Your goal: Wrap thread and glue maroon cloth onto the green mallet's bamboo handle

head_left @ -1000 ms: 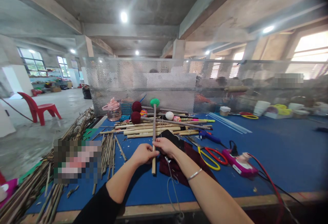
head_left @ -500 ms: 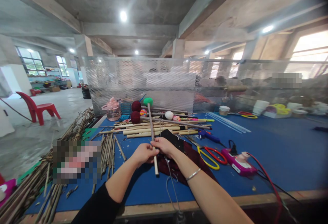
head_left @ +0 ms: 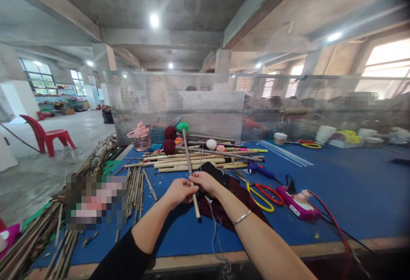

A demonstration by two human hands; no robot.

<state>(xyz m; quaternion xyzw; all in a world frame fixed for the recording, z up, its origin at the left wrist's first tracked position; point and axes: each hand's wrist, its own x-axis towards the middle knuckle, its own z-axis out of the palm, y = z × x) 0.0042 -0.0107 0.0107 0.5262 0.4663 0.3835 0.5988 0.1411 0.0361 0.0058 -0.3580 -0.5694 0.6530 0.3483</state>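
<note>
Both my hands pinch a mallet [head_left: 188,156] with a greyish stick and a fuzzy green ball head [head_left: 183,126] at its far end. My left hand [head_left: 181,192] closes its fingertips on the stick's lower part. Just above and touching it, my right hand [head_left: 205,182] also grips the stick. The pale lower end [head_left: 196,207] points toward me. A dark maroon cloth [head_left: 224,211] lies under my right wrist. Over it runs a thin grey cord [head_left: 214,235], hanging past the table's front edge; its upper end is hidden near my right hand.
Beyond my hands lie wooden sticks [head_left: 192,161], maroon-headed mallets [head_left: 169,147] and a white ball [head_left: 211,144]. Scissors [head_left: 264,194], a blue glue gun [head_left: 261,170] and a magenta power strip [head_left: 299,205] sit right. Twigs [head_left: 96,156] pile left; a perforated screen [head_left: 144,100] stands behind.
The mallet has turned slightly, its green head shifting left and its lower end right. The hanging cord has changed shape. My hands have hardly moved.
</note>
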